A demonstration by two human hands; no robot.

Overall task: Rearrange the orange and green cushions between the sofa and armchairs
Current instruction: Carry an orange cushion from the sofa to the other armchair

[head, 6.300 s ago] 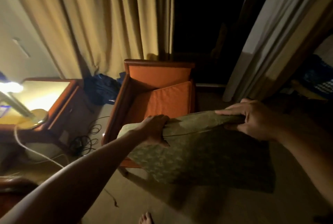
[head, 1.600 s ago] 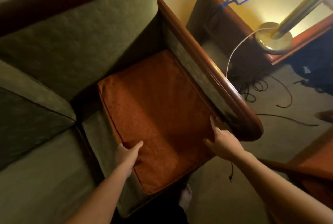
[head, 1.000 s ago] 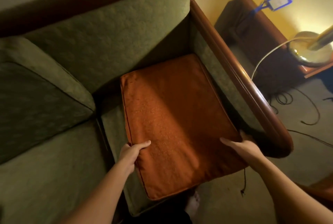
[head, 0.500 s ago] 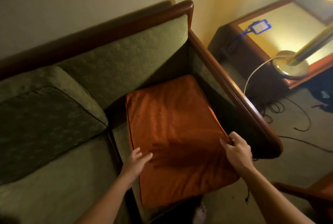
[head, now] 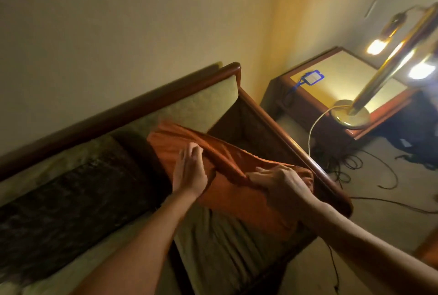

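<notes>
An orange cushion [head: 237, 197] stands tilted up at the right end of the green sofa [head: 213, 247], leaning toward the sofa's backrest. My left hand [head: 189, 171] lies flat against its face near the top edge, fingers straight. My right hand [head: 282, 183] grips the cushion's upper right corner, bunching the fabric. A dark green patterned cushion [head: 71, 200] leans on the backrest just left of the orange one. The bare green seat shows below the raised cushion.
The sofa's wooden armrest [head: 308, 164] runs along the right of the cushion. Beyond it stands a wooden side table [head: 343, 86] with a brass lamp [head: 350, 114] and a blue tag [head: 312, 77]. Cables [head: 367, 171] lie on the carpet.
The orange cushion, flat on the seat half a second ago, now stands lifted toward the backrest. Both hands rose with it, and the view tilted upward.
</notes>
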